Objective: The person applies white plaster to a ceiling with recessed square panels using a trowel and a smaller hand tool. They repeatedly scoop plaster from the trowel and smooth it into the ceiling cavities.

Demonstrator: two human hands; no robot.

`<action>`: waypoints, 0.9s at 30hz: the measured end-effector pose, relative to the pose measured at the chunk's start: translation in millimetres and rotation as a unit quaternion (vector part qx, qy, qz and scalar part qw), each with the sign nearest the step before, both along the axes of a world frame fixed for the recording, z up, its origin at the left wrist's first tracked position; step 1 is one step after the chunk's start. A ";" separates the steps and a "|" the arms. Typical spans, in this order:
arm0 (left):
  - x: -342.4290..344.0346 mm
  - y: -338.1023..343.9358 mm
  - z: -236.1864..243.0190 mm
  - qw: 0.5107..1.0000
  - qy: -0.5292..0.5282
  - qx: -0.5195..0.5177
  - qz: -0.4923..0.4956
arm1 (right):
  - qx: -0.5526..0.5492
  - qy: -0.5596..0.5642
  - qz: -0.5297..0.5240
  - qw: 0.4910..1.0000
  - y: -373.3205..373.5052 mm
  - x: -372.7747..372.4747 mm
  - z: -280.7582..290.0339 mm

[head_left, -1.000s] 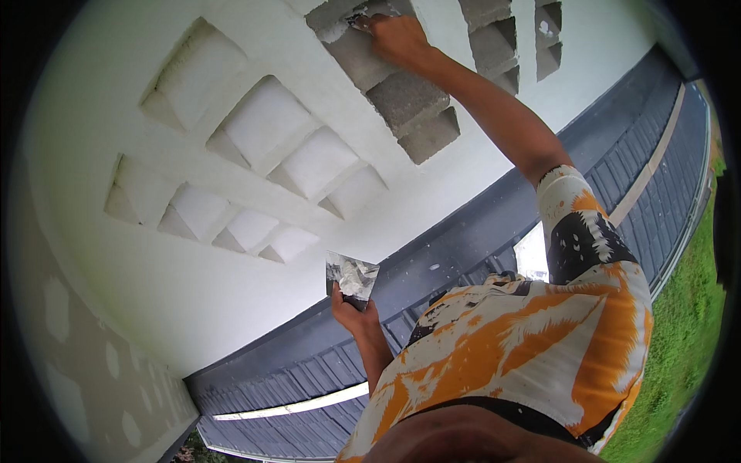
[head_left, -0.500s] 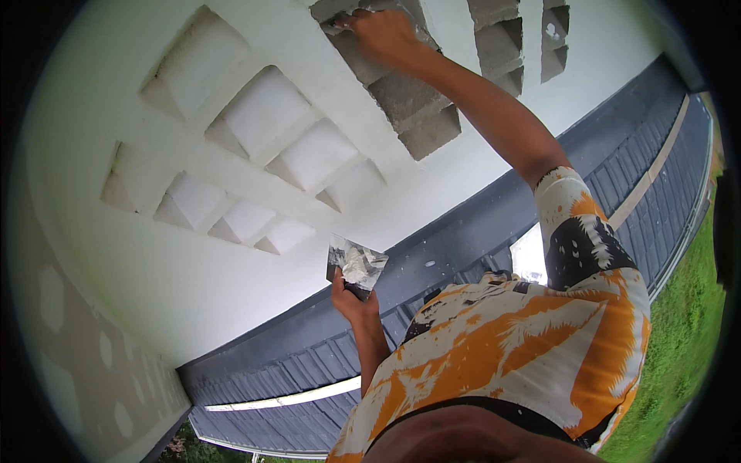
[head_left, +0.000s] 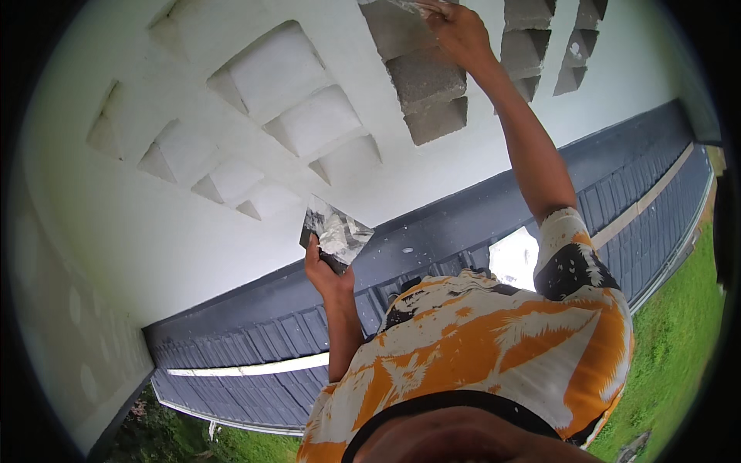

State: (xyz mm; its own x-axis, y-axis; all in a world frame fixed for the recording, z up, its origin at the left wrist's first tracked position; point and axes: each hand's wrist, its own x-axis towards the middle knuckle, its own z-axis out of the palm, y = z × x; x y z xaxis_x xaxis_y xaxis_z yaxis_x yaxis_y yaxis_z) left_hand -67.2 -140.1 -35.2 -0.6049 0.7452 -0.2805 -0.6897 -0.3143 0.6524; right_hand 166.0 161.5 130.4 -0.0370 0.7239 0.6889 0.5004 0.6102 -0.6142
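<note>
- Wall (head_left: 193,255): white, with recesses (head_left: 424,77), some bare grey.
- Roof (head_left: 247,336): dark, running along the wall's foot.
- Plate (head_left: 318,214): tilted, in front of the wall's foot.
- Right hand (head_left: 463,35): up by the grey recesses, fingers bent; what they grip, I cannot tell.
- Left hand (head_left: 328,279): gripping the plate's lower edge.
- Paste (head_left: 340,233): pale heap on the plate.

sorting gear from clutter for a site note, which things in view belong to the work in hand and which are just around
In use:
- left hand holding a flat plate
- white paste on it
- right hand by the bare grey recesses; its grip is unclear

Just around:
- white recesses
- dark roof
- pale strip
- grass
</note>
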 end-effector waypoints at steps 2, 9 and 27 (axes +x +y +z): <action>1.8 4.3 11.1 1.000 0.003 0.027 -0.008 | -0.123 0.128 0.185 0.967 -58.5 20.6 -16.9; 5.9 33.5 61.6 0.987 0.145 0.058 -0.028 | 0.068 -0.154 0.392 0.904 -157.1 7.2 -49.3; 14.3 46.6 67.6 0.976 0.218 0.009 -0.011 | 0.066 -0.348 0.391 0.850 -172.4 -8.5 -35.6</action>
State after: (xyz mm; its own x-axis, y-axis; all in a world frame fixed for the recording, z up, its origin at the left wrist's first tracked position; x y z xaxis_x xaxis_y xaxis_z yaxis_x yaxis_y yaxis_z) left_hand -52.8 -93.5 32.4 -0.6483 0.7613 0.0128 -0.3540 -0.3163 0.8801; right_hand 157.5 -10.8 94.7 -0.9025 0.2089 0.3768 0.1247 0.9638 -0.2358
